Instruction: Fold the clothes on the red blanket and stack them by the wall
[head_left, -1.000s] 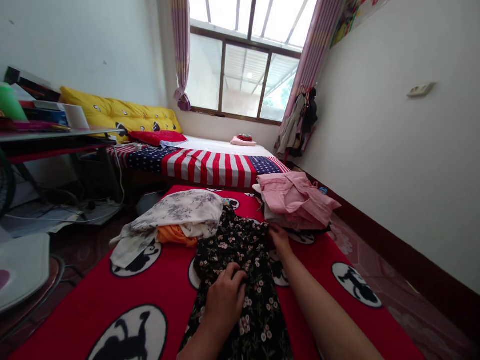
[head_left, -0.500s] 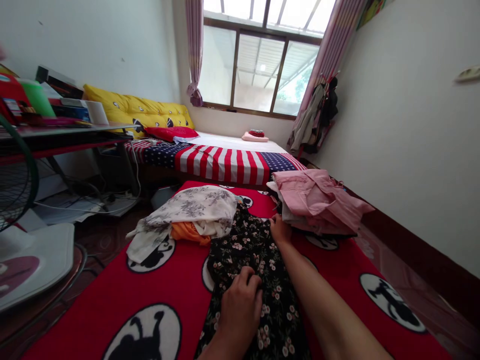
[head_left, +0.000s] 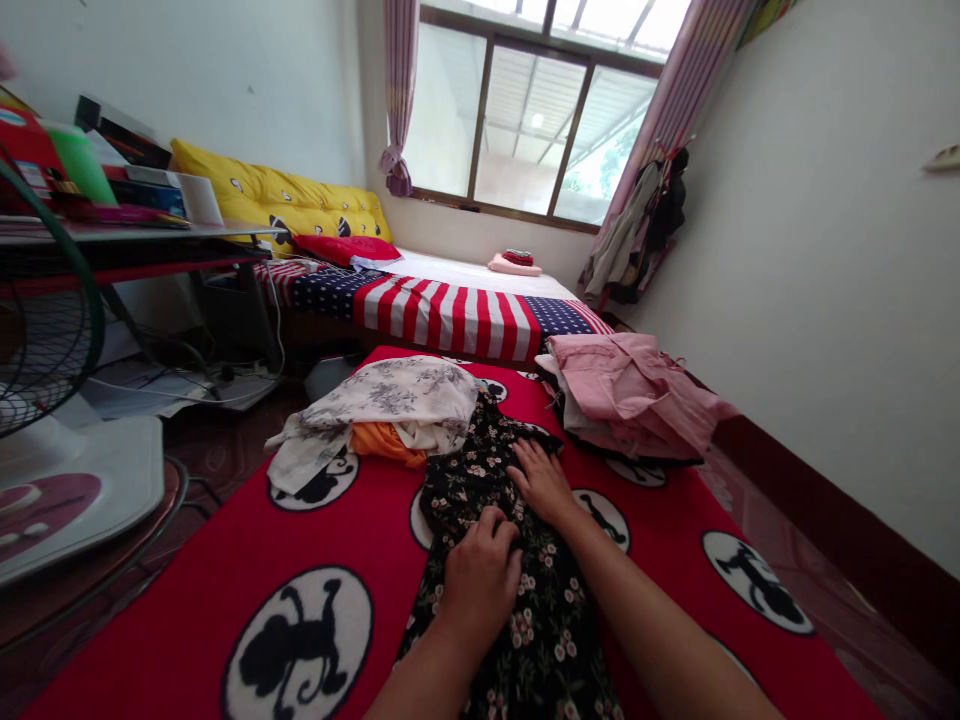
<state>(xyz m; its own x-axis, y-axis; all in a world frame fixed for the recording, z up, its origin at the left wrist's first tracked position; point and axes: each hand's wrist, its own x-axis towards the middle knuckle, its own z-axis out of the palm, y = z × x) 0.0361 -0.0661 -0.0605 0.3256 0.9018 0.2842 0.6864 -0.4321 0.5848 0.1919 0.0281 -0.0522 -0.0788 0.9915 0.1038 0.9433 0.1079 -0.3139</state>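
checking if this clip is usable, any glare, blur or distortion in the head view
Head view: window washed out near the top by daylight; head view: left hand and right hand fairly sharp on the dark floral dress; head view: right curtain leans outward, likely wide-angle distortion.

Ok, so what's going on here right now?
A person has both hands on a black floral garment laid out lengthwise on a red blanket. The left hand rests curled on its middle; the right hand lies flatter, nearer its far end. A white patterned cloth lies to the left, and a pile topped with pink cloth to the right.
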